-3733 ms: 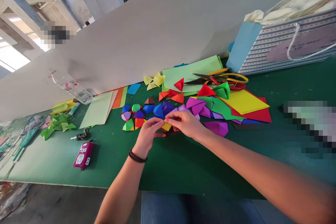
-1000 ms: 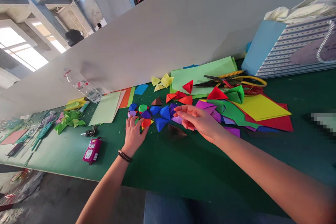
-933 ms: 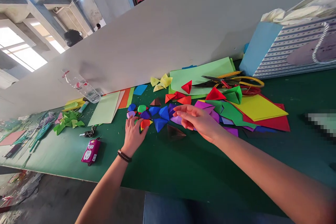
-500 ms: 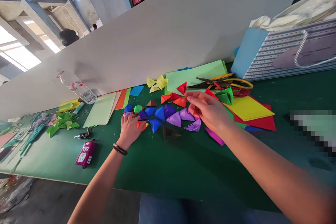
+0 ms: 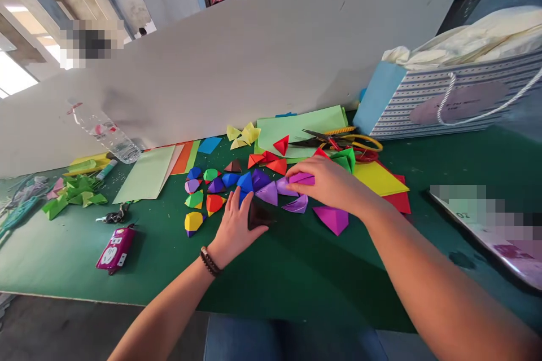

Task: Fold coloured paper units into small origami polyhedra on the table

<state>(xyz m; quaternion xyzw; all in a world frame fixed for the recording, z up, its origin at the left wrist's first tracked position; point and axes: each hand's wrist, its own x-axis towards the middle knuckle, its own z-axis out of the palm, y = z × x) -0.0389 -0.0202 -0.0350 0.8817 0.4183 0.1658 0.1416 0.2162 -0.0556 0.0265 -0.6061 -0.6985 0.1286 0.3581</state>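
Observation:
Folded paper pieces lie in loose rows on the green tabletop [image 5: 169, 282]. My left hand [image 5: 237, 223] is spread over a dark brown folded piece [image 5: 259, 215], its fingertips at a blue folded piece [image 5: 245, 182]. My right hand [image 5: 328, 183] has its fingers closed around a magenta folded paper piece [image 5: 303, 178]. Below that hand lies a larger magenta piece [image 5: 332, 219]. Lilac pieces [image 5: 267, 193] sit between the hands, and red pieces [image 5: 277, 166] behind them. Left of my left hand stand small two-coloured shapes, including a yellow one [image 5: 194, 221] and a red one [image 5: 215, 203].
Scissors [image 5: 334, 138] lie on light green sheets [image 5: 302, 124], near yellow paper [image 5: 379, 179]. A striped paper bag [image 5: 457, 96] stands at right, before a device [image 5: 491, 237]. At left are a bottle [image 5: 108, 134], keys [image 5: 116, 214] and a magenta packet [image 5: 115, 249].
My left hand has moved right, from the small coloured shapes to the blue and brown pieces. My right hand has come from beside the red pieces down to the magenta one. The view has shifted.

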